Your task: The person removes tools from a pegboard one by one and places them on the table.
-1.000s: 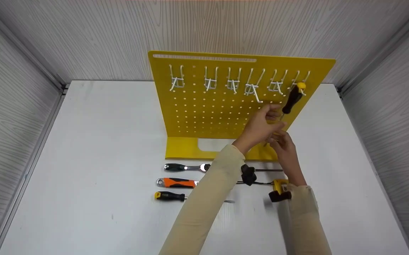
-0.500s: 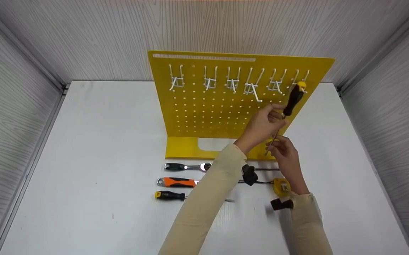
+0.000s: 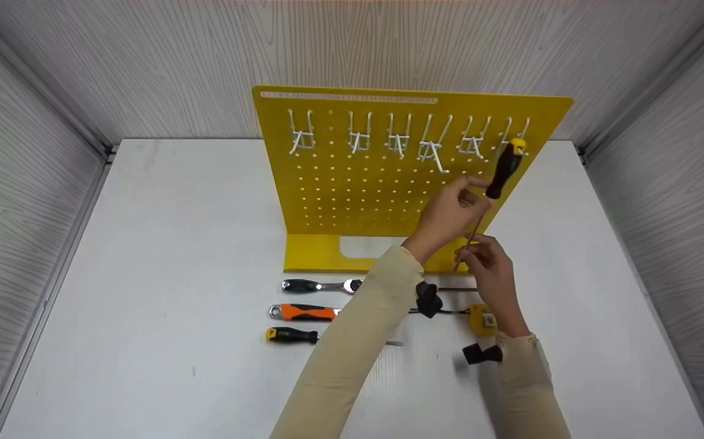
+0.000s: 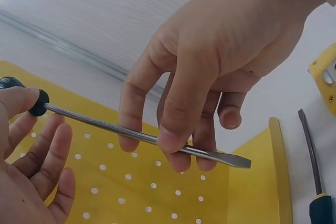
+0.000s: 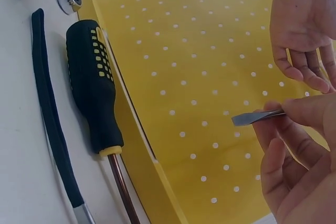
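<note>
A slotted screwdriver (image 3: 504,171) with a dark handle stands tilted in front of the pegboard. Its yellow butt end overlaps the rightmost white hook (image 3: 523,152). My left hand (image 3: 446,213) pinches it where handle meets shaft; in the left wrist view, the thumb lies on the dark collar (image 4: 39,103). Lower down, my right hand (image 3: 492,271) pinches the steel shaft between thumb and fingers close to the flat tip (image 4: 236,160). That tip (image 5: 245,118) sticks out past the right fingers in the right wrist view.
The yellow pegboard (image 3: 352,195) carries several more white hooks (image 3: 361,140). In front lie a ratchet (image 3: 303,286), an orange-and-black-handled tool (image 3: 308,313), another screwdriver (image 3: 291,335) and a yellow tape measure (image 3: 481,320). A black-and-yellow-handled screwdriver (image 5: 94,87) lies along the base.
My right hand has slid down the shaft toward the tip, exposing more of the shaft between the hands. My left hand stays by the handle, nearly still.
</note>
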A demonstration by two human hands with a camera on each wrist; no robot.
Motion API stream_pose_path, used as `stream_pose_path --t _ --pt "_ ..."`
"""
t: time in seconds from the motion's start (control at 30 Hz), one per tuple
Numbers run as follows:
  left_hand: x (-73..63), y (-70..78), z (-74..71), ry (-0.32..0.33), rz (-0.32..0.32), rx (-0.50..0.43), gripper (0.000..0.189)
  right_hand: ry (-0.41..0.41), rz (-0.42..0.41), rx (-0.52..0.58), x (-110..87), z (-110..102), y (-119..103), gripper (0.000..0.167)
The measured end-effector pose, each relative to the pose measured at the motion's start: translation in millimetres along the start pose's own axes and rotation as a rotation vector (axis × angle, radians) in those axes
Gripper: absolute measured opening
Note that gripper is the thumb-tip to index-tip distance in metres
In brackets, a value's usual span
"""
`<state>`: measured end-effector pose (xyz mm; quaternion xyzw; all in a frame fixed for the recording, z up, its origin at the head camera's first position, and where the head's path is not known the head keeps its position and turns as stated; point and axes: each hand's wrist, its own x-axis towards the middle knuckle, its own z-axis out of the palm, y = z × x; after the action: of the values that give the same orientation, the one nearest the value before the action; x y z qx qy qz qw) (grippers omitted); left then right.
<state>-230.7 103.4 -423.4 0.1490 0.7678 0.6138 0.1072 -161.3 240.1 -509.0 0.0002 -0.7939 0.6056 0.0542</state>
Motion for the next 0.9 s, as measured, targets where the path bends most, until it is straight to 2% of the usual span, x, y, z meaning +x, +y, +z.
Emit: stream_pose_path --t 0.1,0.47,0.9 --pt "-0.4 0.0 0.7 0.009 -0.002 0.015 0.033 -0.001 -0.025 0.014 -1.2 1 1 0.028" --pt "-5.8 3.1 2.1 -0.017 -0.014 -0.005 0.030 0.016 -0.034 0.019 -6.8 0 1 0.021" --pt "-10.2 5.8 4.2 -0.023 0.042 -0.012 0.029 0.031 -0.019 0.000 -17.1 -6 -7 0.025"
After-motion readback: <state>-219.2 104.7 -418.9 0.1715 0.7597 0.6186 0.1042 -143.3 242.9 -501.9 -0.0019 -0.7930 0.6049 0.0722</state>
